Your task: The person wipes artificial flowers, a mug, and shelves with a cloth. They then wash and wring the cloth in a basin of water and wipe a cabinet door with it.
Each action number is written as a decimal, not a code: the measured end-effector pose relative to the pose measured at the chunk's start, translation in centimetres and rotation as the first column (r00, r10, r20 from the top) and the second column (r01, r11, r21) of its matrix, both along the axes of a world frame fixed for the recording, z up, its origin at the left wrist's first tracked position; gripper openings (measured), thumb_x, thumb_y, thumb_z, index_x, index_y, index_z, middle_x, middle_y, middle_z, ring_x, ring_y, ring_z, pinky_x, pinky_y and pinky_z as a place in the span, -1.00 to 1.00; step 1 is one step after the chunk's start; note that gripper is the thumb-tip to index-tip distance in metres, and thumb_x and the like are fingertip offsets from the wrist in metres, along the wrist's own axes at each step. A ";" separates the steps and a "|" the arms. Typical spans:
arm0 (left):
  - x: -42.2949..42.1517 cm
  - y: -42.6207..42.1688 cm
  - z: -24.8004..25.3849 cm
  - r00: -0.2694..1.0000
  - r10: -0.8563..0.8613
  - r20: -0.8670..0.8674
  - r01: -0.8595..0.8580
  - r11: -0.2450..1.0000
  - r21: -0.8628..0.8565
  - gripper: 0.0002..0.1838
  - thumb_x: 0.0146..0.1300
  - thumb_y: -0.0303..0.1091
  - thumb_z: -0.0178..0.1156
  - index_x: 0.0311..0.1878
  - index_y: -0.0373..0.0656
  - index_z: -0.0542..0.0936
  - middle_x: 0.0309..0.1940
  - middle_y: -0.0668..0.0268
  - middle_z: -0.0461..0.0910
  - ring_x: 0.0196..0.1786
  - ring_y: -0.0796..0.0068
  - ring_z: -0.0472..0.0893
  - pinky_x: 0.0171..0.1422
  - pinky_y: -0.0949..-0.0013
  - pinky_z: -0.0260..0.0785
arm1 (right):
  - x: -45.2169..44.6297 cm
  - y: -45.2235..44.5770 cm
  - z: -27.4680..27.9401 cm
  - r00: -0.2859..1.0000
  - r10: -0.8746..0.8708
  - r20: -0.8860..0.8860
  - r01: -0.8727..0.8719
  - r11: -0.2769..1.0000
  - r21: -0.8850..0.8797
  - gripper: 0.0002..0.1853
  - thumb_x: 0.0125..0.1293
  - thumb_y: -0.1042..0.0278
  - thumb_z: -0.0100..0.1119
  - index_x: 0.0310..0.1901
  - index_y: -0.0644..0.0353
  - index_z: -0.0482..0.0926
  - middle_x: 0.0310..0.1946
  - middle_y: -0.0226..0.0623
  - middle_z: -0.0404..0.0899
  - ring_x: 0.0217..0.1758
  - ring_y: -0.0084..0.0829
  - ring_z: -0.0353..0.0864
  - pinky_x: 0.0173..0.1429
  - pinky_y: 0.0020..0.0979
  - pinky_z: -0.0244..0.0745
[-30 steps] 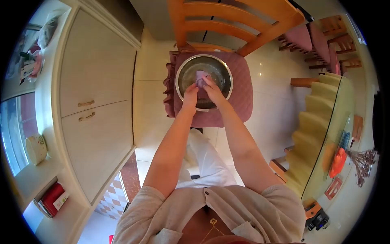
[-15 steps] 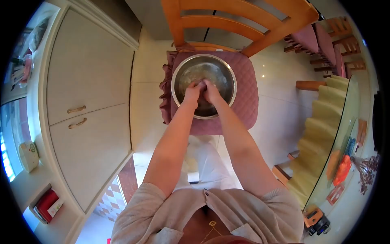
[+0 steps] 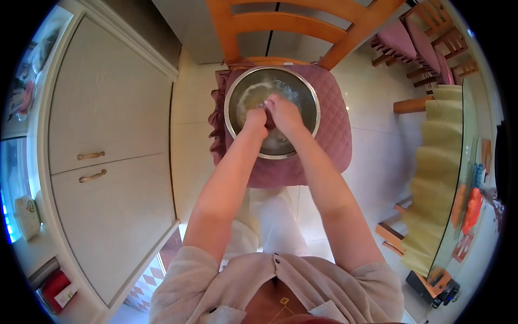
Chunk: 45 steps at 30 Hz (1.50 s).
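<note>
A round metal basin (image 3: pixel 231 127) with water and some foam in it rests on the mauve quilted cushion (image 3: pixel 332 116) of a wooden chair. Over the basin's middle, my left hand (image 3: pixel 257 121) and my right hand (image 3: pixel 284 114) are pressed together, fingers curled inward. A small dark mauve bit of something, perhaps cloth, shows between them; most of it is hidden by the hands.
The chair's orange wooden back (image 3: pixel 286 22) rises beyond the basin. A pale cabinet (image 3: pixel 108 119) stands on the left. To the right is a glass-topped table with a yellow cloth (image 3: pixel 440 178), and more chairs (image 3: pixel 418 46) lie behind it.
The light purple cloth seen above the fingers a second ago is now mostly hidden in my closed hands. The basin appears slightly larger in view, and foam shows on the water.
</note>
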<state>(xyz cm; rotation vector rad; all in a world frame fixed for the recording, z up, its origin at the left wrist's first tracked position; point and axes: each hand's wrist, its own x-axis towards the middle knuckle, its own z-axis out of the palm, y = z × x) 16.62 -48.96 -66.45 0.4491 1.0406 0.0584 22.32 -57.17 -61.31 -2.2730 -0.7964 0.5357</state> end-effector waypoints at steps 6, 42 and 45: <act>-1.8 0.0 3.9 0.785 -0.557 -0.273 0.558 0.443 0.701 -0.70 0.36 -0.39 0.05 0.14 -0.02 0.52 -0.12 0.11 0.64 -0.18 0.21 0.66 -0.13 -0.01 0.52 | 2.0 -3.2 -1.8 0.935 0.244 0.258 -0.186 0.955 -0.230 -0.79 0.31 0.37 0.04 -0.12 0.19 0.62 -0.26 -0.04 0.66 -0.14 -0.09 0.68 -0.08 -0.12 0.56; -30.3 9.1 9.3 0.940 0.048 -0.338 0.331 -0.372 0.867 -0.63 0.06 -0.69 -0.07 -0.17 -0.22 0.67 -0.10 -0.01 0.64 -0.05 -0.08 0.62 0.07 0.11 0.44 | -15.0 9.7 2.4 0.794 0.220 0.567 -0.125 0.971 -0.202 -0.73 0.26 0.46 -0.06 -0.17 0.13 0.68 -0.11 -0.07 0.69 0.06 -0.02 0.64 0.12 0.12 0.37; -35.0 10.3 7.5 0.922 0.183 -0.343 0.388 -0.428 0.816 -0.62 0.06 -0.69 -0.08 -0.16 -0.23 0.67 -0.12 -0.03 0.65 -0.05 -0.07 0.62 0.07 0.12 0.43 | -19.2 13.0 0.0 0.780 0.301 0.549 -0.241 0.953 -0.181 -0.75 0.23 0.47 -0.02 -0.21 0.16 0.70 -0.15 -0.08 0.70 0.01 -0.02 0.67 0.04 0.11 0.42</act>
